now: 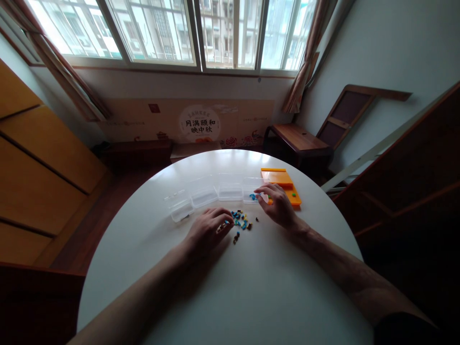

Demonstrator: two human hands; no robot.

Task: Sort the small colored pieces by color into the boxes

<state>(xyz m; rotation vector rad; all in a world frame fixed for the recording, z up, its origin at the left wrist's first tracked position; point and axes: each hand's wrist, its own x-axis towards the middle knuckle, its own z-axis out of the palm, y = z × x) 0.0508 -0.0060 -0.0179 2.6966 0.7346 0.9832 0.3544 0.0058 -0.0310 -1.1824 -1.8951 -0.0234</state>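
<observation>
A small pile of tiny coloured pieces (240, 222), blue, yellow and dark, lies on the round white table (223, 297). My left hand (208, 230) rests just left of the pile, fingers curled with a small piece pinched at the tips. My right hand (276, 203) reaches to the rightmost of several clear plastic boxes (215, 191), fingertips pinched at its edge over a few blue pieces (253, 196). An orange tray (282, 182) lies just behind that hand.
The clear boxes form a curved row across the table's far half. Beyond the table stand a wooden bench (298, 139), a leaning wooden frame (345, 110), wooden cabinets at left and a barred window (179, 28).
</observation>
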